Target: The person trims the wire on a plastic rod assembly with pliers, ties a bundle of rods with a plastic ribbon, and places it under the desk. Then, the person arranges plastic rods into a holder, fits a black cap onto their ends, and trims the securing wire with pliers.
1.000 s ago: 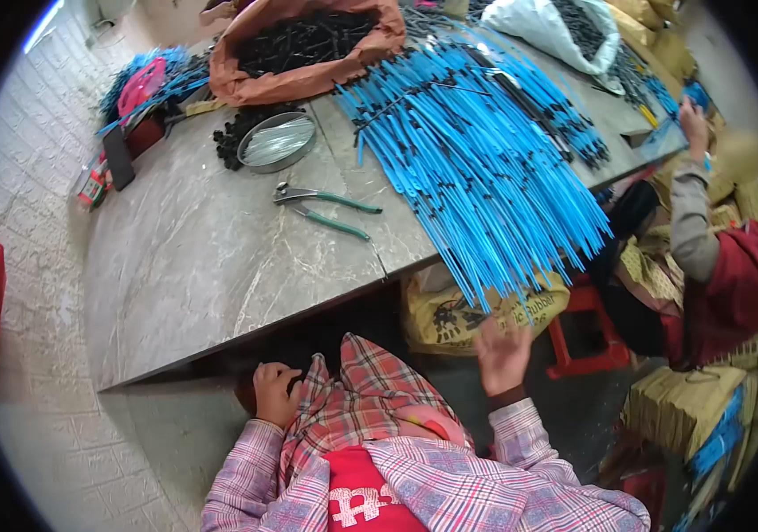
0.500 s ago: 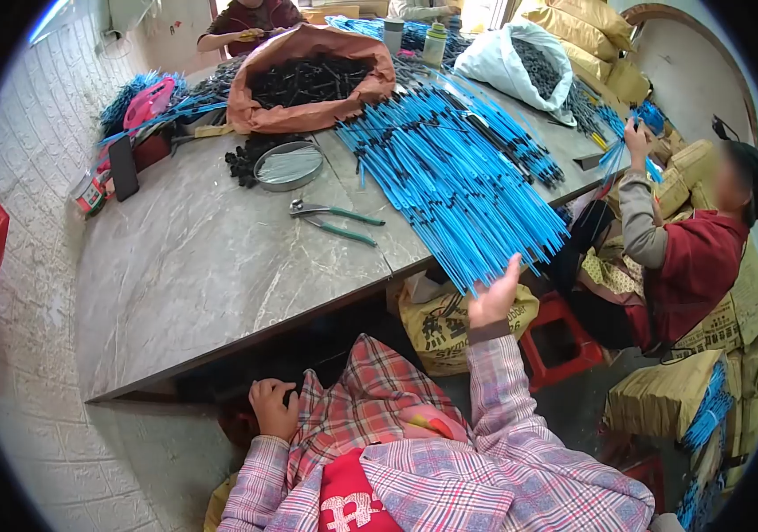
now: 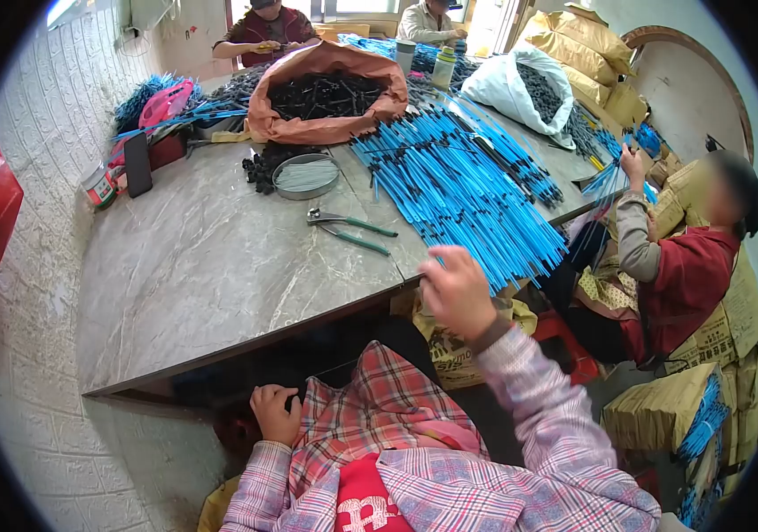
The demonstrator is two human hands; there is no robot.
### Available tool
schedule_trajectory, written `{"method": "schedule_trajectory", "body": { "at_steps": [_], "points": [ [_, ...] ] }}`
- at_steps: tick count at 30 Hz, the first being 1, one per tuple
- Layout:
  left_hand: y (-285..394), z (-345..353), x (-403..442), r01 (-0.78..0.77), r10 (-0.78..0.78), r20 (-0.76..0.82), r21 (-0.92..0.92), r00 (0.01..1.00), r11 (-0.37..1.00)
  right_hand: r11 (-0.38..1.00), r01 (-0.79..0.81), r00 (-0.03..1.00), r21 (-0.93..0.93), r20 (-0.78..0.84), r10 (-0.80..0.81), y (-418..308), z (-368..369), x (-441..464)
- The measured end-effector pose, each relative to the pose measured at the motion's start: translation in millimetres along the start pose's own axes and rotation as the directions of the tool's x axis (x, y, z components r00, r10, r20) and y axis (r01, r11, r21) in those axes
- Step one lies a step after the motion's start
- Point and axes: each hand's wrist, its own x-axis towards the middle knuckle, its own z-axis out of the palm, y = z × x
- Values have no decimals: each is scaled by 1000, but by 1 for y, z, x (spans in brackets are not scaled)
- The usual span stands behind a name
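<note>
My right hand [image 3: 460,294] is raised near the table's front edge, its fingers loosely bent and apart, with nothing visible in them. Just beyond it lies a broad pile of thin blue sticks [image 3: 467,199] with black pieces on them, some reaching past the edge. My left hand [image 3: 276,415] rests on my lap beside the checked apron [image 3: 388,390], thumb apart from the bent fingers. A dark patch shows between them; whether it is a gap or an object is unclear. Green-handled pliers [image 3: 352,230] lie left of the sticks, jaws parted.
Behind the pliers stand a round tin of pale thin rods [image 3: 306,177] and an orange sack of black parts [image 3: 268,124]. A white sack [image 3: 476,84] stands farther right. A person [image 3: 689,266] sits at right handling blue sticks; two others sit across the grey table [image 3: 184,275].
My right hand has lifted from the near ends of the blue sticks and moved left, its fingers curling from palm-up. My left hand stays put. The camera view has shifted slightly.
</note>
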Motion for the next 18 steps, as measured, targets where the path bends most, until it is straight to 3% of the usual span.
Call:
{"method": "schedule_trajectory", "body": {
  "at_steps": [2,6,9,13,18],
  "points": [
    [-1,0,0,-53,54,-36,26,998,998,981,-128,954,-149,251,162,32,12,13],
    [-3,-3,2,-60,60,-57,7,997,998,949,-85,880,-303,424,214,64,14,39],
    [-2,-1,-1,-55,54,-34,-13,998,998,902,-62,719,-427,608,337,78,27,52],
    [-8,-3,4,-71,70,-44,-19,997,997,862,-54,635,-504,649,419,85,26,76],
    [-10,-2,-3,-50,48,-38,-52,998,997,903,-2,647,-430,688,329,73,40,100]
  ]
}}
